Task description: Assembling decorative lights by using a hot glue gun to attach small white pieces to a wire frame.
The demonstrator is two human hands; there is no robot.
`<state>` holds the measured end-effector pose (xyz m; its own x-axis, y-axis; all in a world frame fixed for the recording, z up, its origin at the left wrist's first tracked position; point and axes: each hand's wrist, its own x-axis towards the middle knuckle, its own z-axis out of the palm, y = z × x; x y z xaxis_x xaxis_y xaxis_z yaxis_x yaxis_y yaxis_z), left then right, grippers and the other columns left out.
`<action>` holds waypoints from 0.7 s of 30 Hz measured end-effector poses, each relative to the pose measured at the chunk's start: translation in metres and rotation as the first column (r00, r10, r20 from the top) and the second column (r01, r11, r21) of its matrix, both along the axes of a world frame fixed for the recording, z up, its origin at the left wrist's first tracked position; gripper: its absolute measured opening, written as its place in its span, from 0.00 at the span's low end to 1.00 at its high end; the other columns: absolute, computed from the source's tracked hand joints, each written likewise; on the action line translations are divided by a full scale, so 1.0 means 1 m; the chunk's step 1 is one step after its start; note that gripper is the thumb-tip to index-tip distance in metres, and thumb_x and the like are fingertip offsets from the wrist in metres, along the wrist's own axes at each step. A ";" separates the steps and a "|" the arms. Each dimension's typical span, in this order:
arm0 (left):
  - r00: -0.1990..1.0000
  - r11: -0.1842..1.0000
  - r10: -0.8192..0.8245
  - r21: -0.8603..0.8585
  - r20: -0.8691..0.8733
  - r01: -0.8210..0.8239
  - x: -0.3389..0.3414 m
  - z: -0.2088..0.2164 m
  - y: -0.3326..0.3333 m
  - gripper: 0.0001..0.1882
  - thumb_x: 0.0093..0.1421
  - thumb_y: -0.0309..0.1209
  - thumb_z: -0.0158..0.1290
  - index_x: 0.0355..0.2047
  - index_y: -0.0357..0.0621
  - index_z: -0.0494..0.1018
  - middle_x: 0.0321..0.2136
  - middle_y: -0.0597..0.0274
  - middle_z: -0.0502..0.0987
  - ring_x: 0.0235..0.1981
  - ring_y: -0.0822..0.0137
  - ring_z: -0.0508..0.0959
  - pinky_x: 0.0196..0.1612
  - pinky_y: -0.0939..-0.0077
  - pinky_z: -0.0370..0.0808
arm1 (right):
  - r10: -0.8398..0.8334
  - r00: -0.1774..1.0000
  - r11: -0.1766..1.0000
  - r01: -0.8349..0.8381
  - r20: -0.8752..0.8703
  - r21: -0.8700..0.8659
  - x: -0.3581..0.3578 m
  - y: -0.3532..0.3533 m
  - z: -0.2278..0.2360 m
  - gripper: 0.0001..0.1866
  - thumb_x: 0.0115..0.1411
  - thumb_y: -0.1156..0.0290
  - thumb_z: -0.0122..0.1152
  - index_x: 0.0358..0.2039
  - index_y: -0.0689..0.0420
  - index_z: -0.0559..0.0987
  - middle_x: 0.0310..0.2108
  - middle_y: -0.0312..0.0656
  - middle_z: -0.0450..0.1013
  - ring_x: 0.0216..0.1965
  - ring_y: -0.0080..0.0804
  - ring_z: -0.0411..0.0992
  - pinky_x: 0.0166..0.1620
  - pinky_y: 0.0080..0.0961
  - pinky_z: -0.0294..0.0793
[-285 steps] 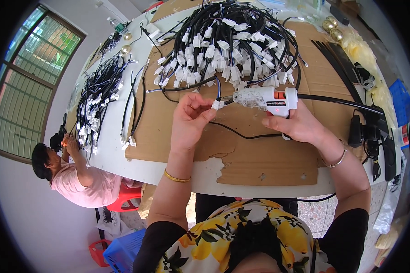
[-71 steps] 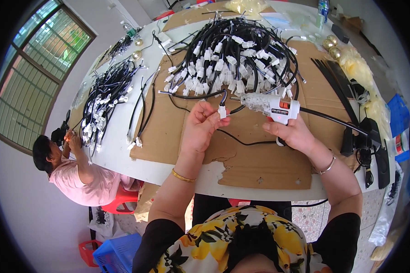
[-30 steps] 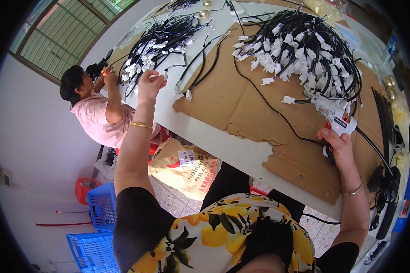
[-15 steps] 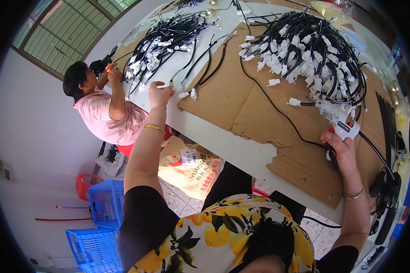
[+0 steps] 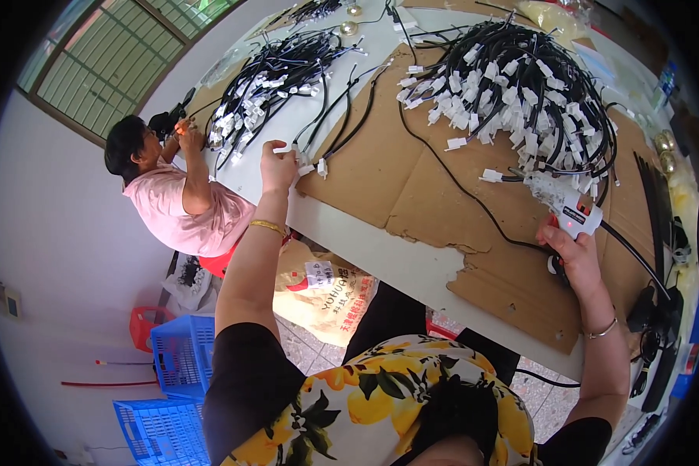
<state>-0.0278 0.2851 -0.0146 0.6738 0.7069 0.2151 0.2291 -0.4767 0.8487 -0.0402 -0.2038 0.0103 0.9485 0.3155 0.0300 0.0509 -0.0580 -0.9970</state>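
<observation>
My right hand [image 5: 571, 252] grips a white hot glue gun [image 5: 578, 219] by its handle, with a finger at the trigger. The gun's nozzle end, covered in clear clumps, points left beside the near edge of a large heap of black cables with white connectors [image 5: 512, 97]. At the table's near left edge, my left hand [image 5: 276, 167] has its fingers bent around a white connector [image 5: 296, 150] on the end of a black cable; the fingers partly hide it. Just to the right lie several more black cables [image 5: 357, 116], their white connectors toward me.
Brown cardboard [image 5: 412, 179] with torn edges covers much of the white table [image 5: 349, 225]. Another cable heap [image 5: 279, 74] lies at the far left, beside a person in pink [image 5: 182, 194]. A printed sack [image 5: 326, 299] and blue crates [image 5: 163, 431] stand below. The gun's cord runs right.
My left hand has come slightly right, its fingertips now at the connector. The view has shifted a little; my right hand still holds the glue gun near the large heap.
</observation>
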 end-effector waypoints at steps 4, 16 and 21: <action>0.996 0.938 0.011 0.345 -0.084 0.019 -0.005 0.004 0.004 0.14 0.47 0.23 0.51 0.35 0.40 0.63 0.22 0.55 0.74 0.23 0.68 0.75 0.27 0.77 0.71 | 0.020 1.000 1.000 -0.020 0.012 0.021 0.000 -0.001 -0.002 0.10 0.49 0.65 0.55 0.26 0.58 0.70 0.22 0.34 0.68 0.26 0.20 0.65 0.31 0.17 0.65; 0.996 0.800 -0.065 0.600 0.055 0.019 -0.010 0.027 -0.029 0.14 0.46 0.28 0.55 0.32 0.43 0.64 0.23 0.57 0.76 0.25 0.56 0.76 0.30 0.70 0.71 | 0.014 1.000 1.000 -0.014 0.004 0.011 0.001 0.000 -0.003 0.10 0.50 0.65 0.55 0.26 0.58 0.70 0.22 0.33 0.68 0.26 0.20 0.65 0.31 0.17 0.64; 0.993 0.854 0.119 0.511 -0.016 -0.094 -0.009 0.017 -0.001 0.13 0.45 0.29 0.55 0.32 0.43 0.66 0.25 0.57 0.77 0.28 0.58 0.76 0.34 0.71 0.71 | 0.021 1.000 0.999 -0.021 0.005 0.029 0.001 -0.001 -0.004 0.10 0.50 0.65 0.55 0.26 0.58 0.71 0.22 0.34 0.68 0.26 0.20 0.65 0.31 0.17 0.64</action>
<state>-0.0365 0.2844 0.0023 0.6184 0.5751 0.5356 0.3352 -0.8094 0.4822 -0.0388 -0.2053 0.0065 0.9415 0.3341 0.0437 0.0561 -0.0275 -0.9980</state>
